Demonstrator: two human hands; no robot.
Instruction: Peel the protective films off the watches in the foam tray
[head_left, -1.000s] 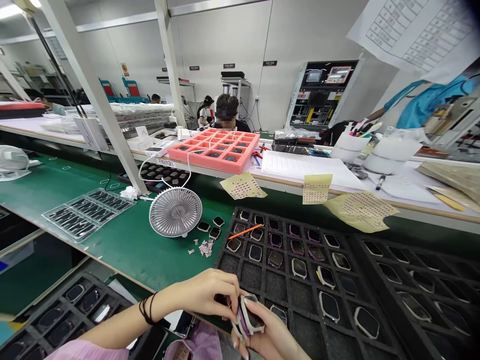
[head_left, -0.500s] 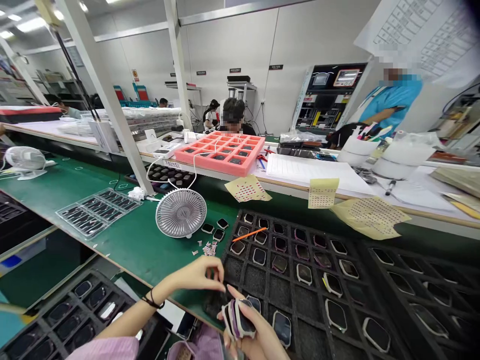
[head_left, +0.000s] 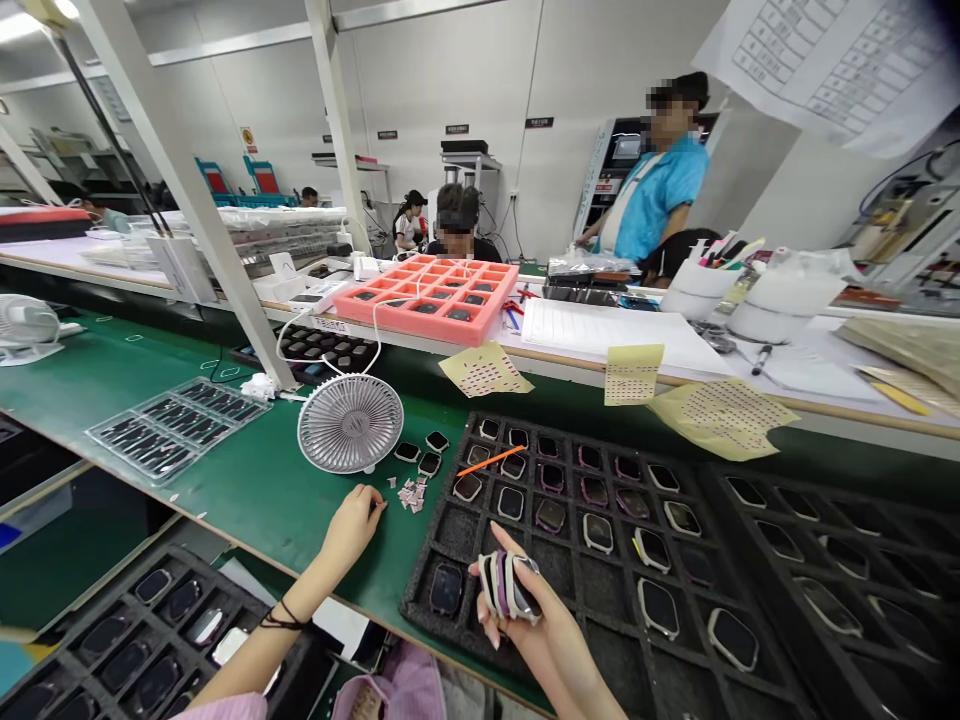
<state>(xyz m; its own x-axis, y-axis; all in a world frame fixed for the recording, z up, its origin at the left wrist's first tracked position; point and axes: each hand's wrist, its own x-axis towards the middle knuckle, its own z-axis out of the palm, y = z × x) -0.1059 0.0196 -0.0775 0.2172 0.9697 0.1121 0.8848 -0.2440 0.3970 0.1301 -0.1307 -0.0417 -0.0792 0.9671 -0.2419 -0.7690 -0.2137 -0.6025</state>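
Observation:
In my right hand [head_left: 551, 625] is a stack of several square watch cases [head_left: 501, 585], silver and purple, gripped on edge between thumb and fingers above the black foam tray [head_left: 469, 545]. My left hand [head_left: 352, 525] is over the green tabletop, just left of a loose pile of small pale pieces [head_left: 412, 495]. Its thumb and fingertips are pinched together; whatever may be between them is too small to make out. Behind the pile lie three dark-faced watch cases [head_left: 429, 464]. More watch cases sit in the tray's compartments, one [head_left: 446, 588] at its near left corner.
An orange stick [head_left: 491, 461] lies across the tray. A round fan [head_left: 350, 423] stands behind my left hand, with a clear plastic sheet of dark parts [head_left: 176, 425] farther left. Another foam tray [head_left: 817, 570] is at right. Co-workers are beyond the shelf.
My left hand has moved left, away from the watch cases in my right hand, to beside the small pieces. The view has shifted slightly. The person in blue has moved left.

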